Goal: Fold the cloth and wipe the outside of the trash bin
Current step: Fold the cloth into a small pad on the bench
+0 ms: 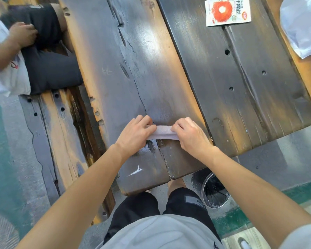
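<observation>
- On the near end of the dark wooden table (151,60), the cloth (162,133) lies as a narrow, pale folded strip, stretched crosswise between the two hands.
- Left hand (135,131): fingers curled down over the left end of the cloth and gripping it; that end is hidden under the hand.
- Right hand (190,135): fingers bent, with the fingertips pinching the right end of the strip against the thumb.
- Table surface just in front of the cloth: wet and glossy.
- Trash bin (214,191): standing on the floor below the near right corner of the table, just beside the person's right leg, well apart from the cloth. Its rim is pale and its inside is dark. The table edge covers part of it.
- Printed snack packet (227,10): flat on the far right of the table.
- White plastic bag (302,24): near the packet, at the right edge of the view.
- Second person (34,60): seated on the bench (61,141) at the far left.
</observation>
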`<action>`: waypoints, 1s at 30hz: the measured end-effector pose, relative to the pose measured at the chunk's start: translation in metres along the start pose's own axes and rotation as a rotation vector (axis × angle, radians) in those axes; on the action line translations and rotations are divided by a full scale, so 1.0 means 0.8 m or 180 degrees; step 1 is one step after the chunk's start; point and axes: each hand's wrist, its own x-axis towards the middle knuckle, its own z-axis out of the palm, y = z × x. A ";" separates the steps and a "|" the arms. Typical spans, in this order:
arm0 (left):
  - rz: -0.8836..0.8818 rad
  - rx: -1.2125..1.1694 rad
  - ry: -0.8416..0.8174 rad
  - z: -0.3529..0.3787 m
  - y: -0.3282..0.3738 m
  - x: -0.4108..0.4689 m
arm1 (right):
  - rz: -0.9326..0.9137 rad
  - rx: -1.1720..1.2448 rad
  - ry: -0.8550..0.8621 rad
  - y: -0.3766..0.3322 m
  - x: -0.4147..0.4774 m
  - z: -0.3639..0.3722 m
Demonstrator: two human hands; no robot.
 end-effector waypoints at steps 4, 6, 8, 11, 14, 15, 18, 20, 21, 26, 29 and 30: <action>0.0040 0.0074 0.0109 0.010 0.006 -0.016 | -0.0121 -0.0126 -0.0005 -0.004 -0.013 0.009; 0.0031 0.0074 0.0146 0.012 0.007 -0.020 | -0.0217 -0.0218 -0.0042 -0.002 -0.019 0.012; 0.0088 0.0104 0.0128 0.012 0.008 -0.022 | -0.0308 -0.0305 -0.0035 0.000 -0.027 0.014; 0.0113 0.0142 0.0120 0.013 0.009 -0.030 | -0.0273 -0.0174 0.0095 -0.003 -0.037 0.012; -0.0072 -0.0021 0.0307 0.014 0.013 -0.040 | 0.0206 0.0201 0.0210 -0.017 -0.032 0.005; -0.0133 -0.0069 0.0364 0.015 0.014 -0.041 | 0.0378 0.0247 0.0141 -0.019 -0.025 0.003; -0.0334 -0.0272 0.0394 0.016 0.015 -0.033 | 0.0709 0.0386 -0.0209 -0.020 -0.002 0.000; -0.0466 -0.0469 0.0278 0.017 0.009 -0.024 | 0.0800 0.0582 -0.0257 -0.018 0.006 0.000; -0.0497 -0.0568 0.0213 0.020 0.006 -0.022 | 0.0793 0.0614 -0.0242 -0.017 0.007 0.001; -0.0400 -0.0837 -0.0161 0.028 -0.004 -0.033 | 0.0235 0.0517 -0.0842 -0.021 0.011 0.011; -0.0430 -0.0781 -0.0071 0.032 -0.001 -0.046 | 0.0168 0.0316 -0.1002 -0.027 0.008 0.024; -0.0488 -0.0798 -0.0048 0.032 0.001 -0.049 | 0.0157 0.0299 -0.0949 -0.030 0.007 0.027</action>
